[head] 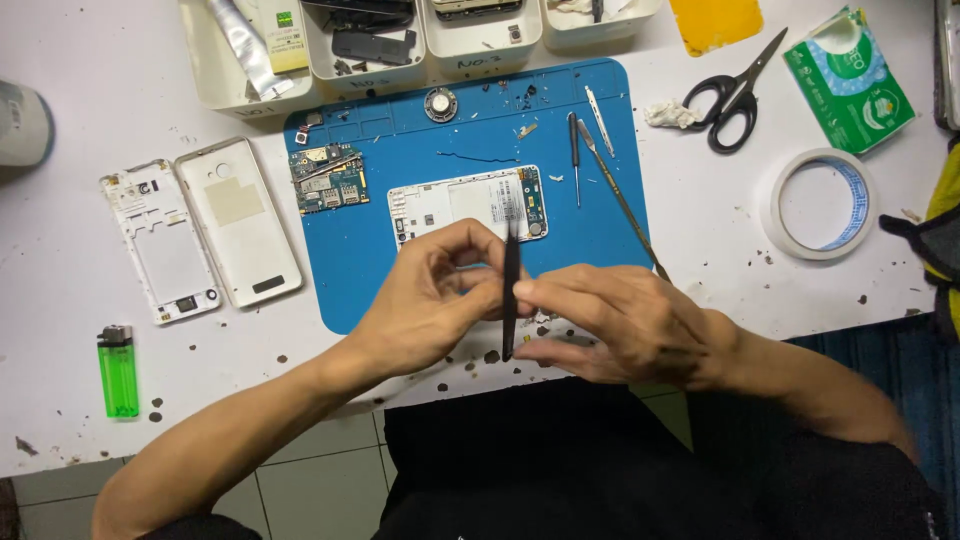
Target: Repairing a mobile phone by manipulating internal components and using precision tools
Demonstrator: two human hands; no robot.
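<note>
A white worktop (700, 230) carries a blue mat (350, 280), on which an opened phone frame (465, 203) lies just beyond the hands. The left hand (435, 295) and right hand (625, 325) are brought together, both pinched on upright black tweezers (510, 300). A light, steady grip near the tips is judged best.
</note>
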